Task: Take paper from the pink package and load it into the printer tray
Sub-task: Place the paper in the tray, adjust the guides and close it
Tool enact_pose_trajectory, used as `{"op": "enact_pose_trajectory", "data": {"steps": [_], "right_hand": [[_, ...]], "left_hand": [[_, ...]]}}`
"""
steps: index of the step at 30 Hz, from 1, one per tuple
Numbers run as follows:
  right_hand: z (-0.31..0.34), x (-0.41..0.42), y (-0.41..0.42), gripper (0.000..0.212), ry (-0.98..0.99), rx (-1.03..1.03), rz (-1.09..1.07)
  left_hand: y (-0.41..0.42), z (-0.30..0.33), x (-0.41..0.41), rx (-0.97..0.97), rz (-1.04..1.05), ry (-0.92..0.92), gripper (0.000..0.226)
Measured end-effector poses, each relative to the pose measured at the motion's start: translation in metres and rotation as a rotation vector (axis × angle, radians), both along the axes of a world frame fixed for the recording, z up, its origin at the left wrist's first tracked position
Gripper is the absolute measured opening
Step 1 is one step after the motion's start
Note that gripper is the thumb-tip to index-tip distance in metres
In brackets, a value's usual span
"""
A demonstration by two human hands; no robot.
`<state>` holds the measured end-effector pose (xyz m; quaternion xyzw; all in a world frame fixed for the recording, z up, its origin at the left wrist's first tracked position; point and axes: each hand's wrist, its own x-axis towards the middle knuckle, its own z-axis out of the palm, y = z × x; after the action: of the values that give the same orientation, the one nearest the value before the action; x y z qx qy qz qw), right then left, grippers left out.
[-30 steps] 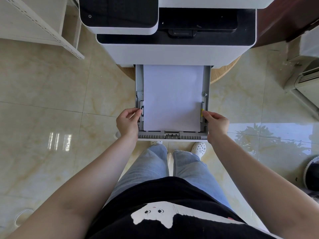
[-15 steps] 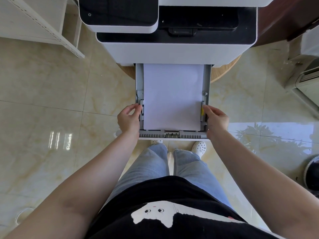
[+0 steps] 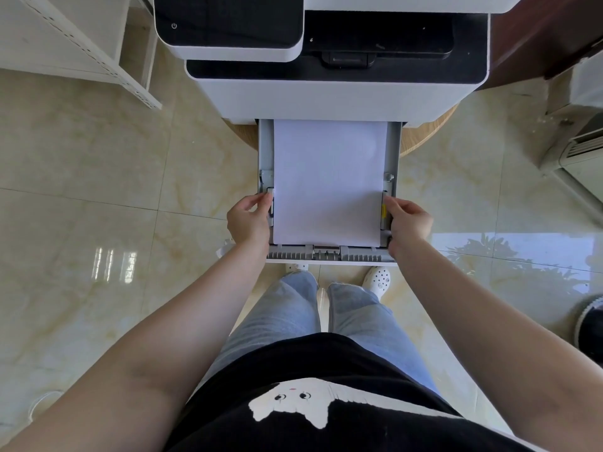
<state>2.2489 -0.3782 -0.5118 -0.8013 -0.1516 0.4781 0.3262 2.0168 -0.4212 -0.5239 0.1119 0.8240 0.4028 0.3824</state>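
The white and black printer (image 3: 332, 93) stands in front of me with its grey tray (image 3: 329, 256) pulled out. A stack of white paper (image 3: 328, 181) lies flat in the tray, between the side guides. My left hand (image 3: 249, 220) grips the tray's left side at the guide. My right hand (image 3: 408, 221) grips the tray's right side, beside a yellow tab (image 3: 384, 210). The pink package is not in view.
The printer sits on a round wooden stand (image 3: 424, 132) over a glossy tiled floor. A white shelf unit (image 3: 75, 44) stands at the back left. An air-conditioner unit (image 3: 580, 132) is at the right, and a dark round object (image 3: 590, 324) lies by the right edge.
The tray with its paper has slid a little further into the printer. Both hands moved forward with it, keeping their hold on its sides.
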Motion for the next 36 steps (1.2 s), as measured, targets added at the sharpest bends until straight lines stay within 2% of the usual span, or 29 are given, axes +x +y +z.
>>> {"op": "enact_pose_trajectory", "data": {"steps": [4,11,14,15,17,20,23,28,33,36], "right_hand": [[-0.005,0.013,-0.021,0.01,0.003,0.065,0.147],[-0.011,0.01,-0.026,0.017,-0.067,0.021,0.146],[-0.01,0.012,-0.028,0.01,-0.054,0.07,0.192],[-0.01,0.013,-0.03,0.015,-0.059,0.077,0.259],[-0.011,0.015,-0.038,0.04,-0.103,0.073,0.452],[-0.014,0.015,-0.047,0.07,-0.205,0.067,0.662],[-0.018,0.011,-0.048,0.08,-0.28,0.084,0.679],[-0.023,0.004,-0.047,0.102,-0.328,0.084,0.66],[-0.025,0.005,-0.044,0.13,-0.312,0.067,0.671],[-0.026,0.004,-0.042,0.138,-0.334,0.047,0.695]], "left_hand": [[-0.022,-0.005,-0.01,0.001,-0.135,0.037,0.012],[-0.028,-0.007,-0.009,-0.024,-0.153,0.066,0.006],[-0.03,-0.007,-0.006,-0.025,-0.26,0.117,0.023],[-0.032,-0.008,-0.005,-0.037,-0.323,0.154,0.036],[-0.035,-0.009,-0.002,-0.099,-0.44,0.236,0.063],[-0.036,-0.01,0.002,-0.185,-0.567,0.272,0.085],[-0.035,-0.01,0.005,-0.239,-0.629,0.304,0.092],[-0.031,-0.009,0.008,-0.27,-0.623,0.341,0.102],[-0.028,-0.001,0.013,-0.303,-0.654,0.357,0.136],[-0.026,0.003,0.016,-0.316,-0.679,0.4,0.146]]}}
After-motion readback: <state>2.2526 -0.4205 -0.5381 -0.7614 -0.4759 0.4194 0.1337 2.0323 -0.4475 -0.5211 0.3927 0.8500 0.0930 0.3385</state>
